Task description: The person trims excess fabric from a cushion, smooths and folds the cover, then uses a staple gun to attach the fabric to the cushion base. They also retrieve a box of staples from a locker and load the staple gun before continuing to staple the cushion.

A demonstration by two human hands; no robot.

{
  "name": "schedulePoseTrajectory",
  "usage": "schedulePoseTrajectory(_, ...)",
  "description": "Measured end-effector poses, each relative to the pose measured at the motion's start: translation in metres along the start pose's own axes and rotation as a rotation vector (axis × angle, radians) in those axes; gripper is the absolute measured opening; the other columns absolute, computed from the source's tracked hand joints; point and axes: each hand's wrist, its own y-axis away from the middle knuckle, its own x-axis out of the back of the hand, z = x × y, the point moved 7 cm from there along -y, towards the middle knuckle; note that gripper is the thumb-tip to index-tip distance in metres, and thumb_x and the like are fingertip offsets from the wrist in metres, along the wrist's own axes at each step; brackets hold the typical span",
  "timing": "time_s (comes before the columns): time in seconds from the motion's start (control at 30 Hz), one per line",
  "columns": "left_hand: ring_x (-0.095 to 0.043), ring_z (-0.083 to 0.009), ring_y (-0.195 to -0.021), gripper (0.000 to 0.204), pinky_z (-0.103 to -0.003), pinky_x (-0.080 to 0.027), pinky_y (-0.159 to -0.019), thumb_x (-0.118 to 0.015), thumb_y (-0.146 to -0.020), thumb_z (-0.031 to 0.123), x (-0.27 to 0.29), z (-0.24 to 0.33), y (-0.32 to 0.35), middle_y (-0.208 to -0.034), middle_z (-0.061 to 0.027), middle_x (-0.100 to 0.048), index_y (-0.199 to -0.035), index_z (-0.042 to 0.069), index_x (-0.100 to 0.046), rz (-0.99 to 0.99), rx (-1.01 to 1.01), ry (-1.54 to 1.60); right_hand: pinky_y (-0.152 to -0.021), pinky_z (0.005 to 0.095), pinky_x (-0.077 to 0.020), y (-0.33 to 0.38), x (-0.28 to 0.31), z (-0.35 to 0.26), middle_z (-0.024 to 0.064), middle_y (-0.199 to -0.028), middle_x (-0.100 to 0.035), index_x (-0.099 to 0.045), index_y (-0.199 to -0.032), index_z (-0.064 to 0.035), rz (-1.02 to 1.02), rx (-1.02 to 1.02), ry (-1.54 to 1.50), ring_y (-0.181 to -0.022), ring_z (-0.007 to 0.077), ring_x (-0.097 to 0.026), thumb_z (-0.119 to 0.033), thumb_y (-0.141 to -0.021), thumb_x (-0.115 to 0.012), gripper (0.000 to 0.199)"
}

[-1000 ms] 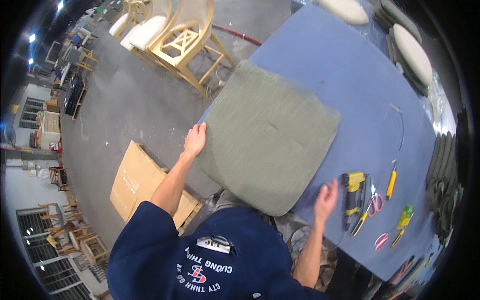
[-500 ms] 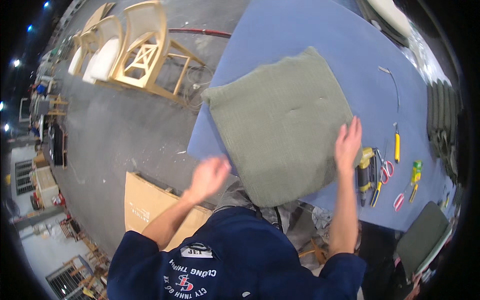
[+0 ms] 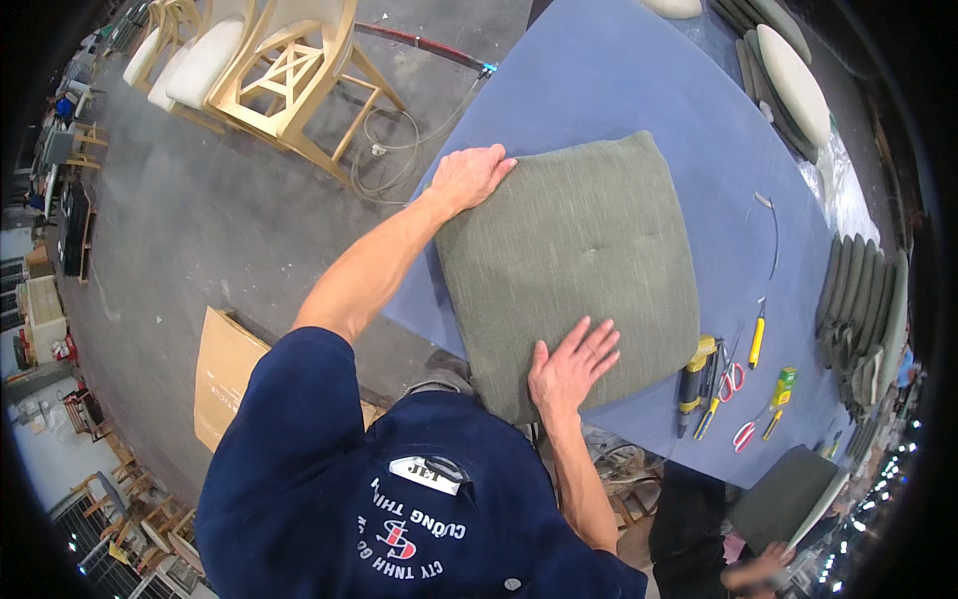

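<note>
A square olive-green seat cushion (image 3: 589, 260) lies on the blue-topped table (image 3: 559, 90), its near edge reaching over the table's edge toward my body. A small dimple shows near its middle. My left hand (image 3: 469, 178) is closed around the cushion's far left corner, thumb on top and the other fingers partly hidden. Fingers spread, my right hand (image 3: 574, 369) rests flat on the cushion near its close edge.
On the table's right lie a yellow-black staple gun (image 3: 694, 384), red-handled scissors (image 3: 731, 379), a yellow cutter (image 3: 758, 334) and red-handled snips (image 3: 744, 435). Stacked green covers (image 3: 858, 299) stand beyond. Wooden chairs (image 3: 289, 90) are far left; a cardboard box (image 3: 225, 379) is near left. A co-worker's hand (image 3: 758, 571) shows lower right.
My left hand has moved forward to the cushion's far left corner and closed on it. My right hand has shifted from the right edge onto the near part. The cushion has turned slightly.
</note>
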Motion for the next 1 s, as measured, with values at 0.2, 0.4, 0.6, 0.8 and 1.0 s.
schedulePoseTrajectory(0.2, -0.067, -0.0433, -0.087, 0.037, -0.056, -0.052, -0.07, -0.048, -0.108, 0.044, -0.002, -0.004, 0.007, -0.092, -0.0143, -0.07, -0.097, 0.009, -0.057, 0.07, -0.02, 0.042, -0.121, 0.0727, -0.0112, -0.067, 0.004, -0.059, 0.0392, -0.164, -0.018, -0.037, -0.156, 0.0062, 0.073, 0.197, 0.022, -0.153, 0.0581, -0.013, -0.05, -0.096, -0.06, 0.085)
schedulePoseTrajectory(0.4, -0.068, -0.0431, -0.083, 0.037, -0.056, -0.053, -0.069, -0.048, -0.108, 0.045, -0.006, -0.003, -0.007, -0.09, -0.015, -0.071, -0.1, 0.009, -0.055, 0.011, -0.117, -0.055, -0.117, 0.0776, -0.0112, -0.125, 0.007, -0.114, 0.032, -0.168, -0.016, -0.037, -0.159, -0.0021, 0.096, 0.277, -0.001, -0.155, 0.0557, -0.012, -0.048, -0.1, -0.055, 0.076)
schedulePoseTrajectory(0.6, -0.068, -0.0426, -0.08, 0.038, -0.056, -0.053, -0.067, -0.046, -0.109, 0.046, -0.01, -0.016, -0.003, -0.087, -0.0159, -0.071, -0.102, 0.009, -0.053, -0.034, -0.044, -0.09, -0.12, 0.0626, -0.0266, -0.076, 0.058, 0.041, 0.0306, -0.159, -0.038, -0.048, -0.15, 0.0025, 0.271, 0.061, -0.264, -0.147, 0.0509, -0.033, -0.036, -0.102, -0.053, 0.062)
schedulePoseTrajectory(0.8, -0.069, -0.0433, -0.081, 0.038, -0.055, -0.053, -0.068, -0.048, -0.109, 0.045, -0.007, -0.008, -0.005, -0.085, -0.017, -0.071, -0.1, 0.009, -0.054, -0.021, -0.07, -0.023, -0.106, 0.0505, -0.043, -0.008, 0.03, 0.243, 0.0298, -0.141, -0.052, -0.045, -0.153, 0.002, 0.176, -0.433, -0.127, -0.123, 0.0445, -0.053, -0.011, -0.099, -0.06, 0.057)
schedulePoseTrajectory(1.0, -0.065, -0.0437, -0.072, 0.037, -0.053, -0.049, -0.062, -0.051, -0.108, 0.044, -0.009, -0.008, -0.002, -0.074, -0.0172, -0.065, -0.096, 0.009, -0.052, 0.027, -0.068, -0.008, -0.105, 0.0483, -0.0438, 0.012, 0.02, 0.304, 0.0263, -0.134, -0.05, -0.035, -0.159, -0.0026, 0.179, -0.304, -0.108, -0.121, 0.0444, -0.053, -0.004, -0.091, -0.067, 0.075)
